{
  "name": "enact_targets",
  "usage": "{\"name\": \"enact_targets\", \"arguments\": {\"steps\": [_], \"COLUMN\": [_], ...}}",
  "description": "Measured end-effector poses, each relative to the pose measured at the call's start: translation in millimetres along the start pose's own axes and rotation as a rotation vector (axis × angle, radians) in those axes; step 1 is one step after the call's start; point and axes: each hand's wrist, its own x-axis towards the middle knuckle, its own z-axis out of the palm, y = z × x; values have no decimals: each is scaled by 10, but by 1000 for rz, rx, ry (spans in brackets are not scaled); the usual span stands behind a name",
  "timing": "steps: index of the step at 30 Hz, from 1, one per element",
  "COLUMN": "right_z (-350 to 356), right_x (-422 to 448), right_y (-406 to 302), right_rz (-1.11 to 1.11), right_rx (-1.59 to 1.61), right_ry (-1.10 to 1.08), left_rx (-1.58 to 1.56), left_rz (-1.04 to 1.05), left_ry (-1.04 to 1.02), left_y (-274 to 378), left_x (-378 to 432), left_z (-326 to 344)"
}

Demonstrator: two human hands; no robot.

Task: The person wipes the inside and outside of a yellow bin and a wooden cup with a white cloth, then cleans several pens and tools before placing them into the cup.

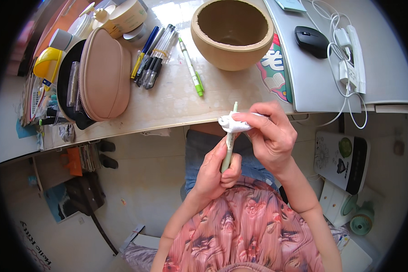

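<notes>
A pale green pen (228, 154) stands nearly upright in front of the desk edge, its lower part gripped by my left hand (216, 170). Around its upper part my right hand (270, 134) pinches a folded white tissue or cloth (236, 123), and the pen's light green tip pokes out above it. On the desk beyond lies a white and bright green pen (192, 69). To its left is a bundle of clear and black pens (158, 61) with a band round it, beside a blue and yellow pen (143, 54).
An unzipped pink pencil case (107, 78) stands at the left, near lotion and cream containers (127, 15). A round tan pot (229, 56) sits at the back centre. To the right, a closed silver laptop (304, 80) bears a black mouse (311, 41) and white cables (340, 64).
</notes>
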Motion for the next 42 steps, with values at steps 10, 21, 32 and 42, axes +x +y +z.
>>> {"name": "enact_targets", "arguments": {"steps": [10, 21, 32, 42], "right_z": [-23, -97, -110, -280], "right_x": [-75, -280, -173, 335], "right_y": [-12, -199, -218, -12], "right_rz": [76, 347, 175, -406], "right_rx": [27, 365, 325, -343], "right_ry": [13, -137, -347, -422], "left_rx": [368, 514, 632, 672], "left_rz": [49, 430, 895, 824], "left_ry": [66, 206, 70, 466], "left_y": [27, 6, -87, 226], "left_x": [-13, 3, 224, -111], "left_z": [75, 21, -47, -195]}}
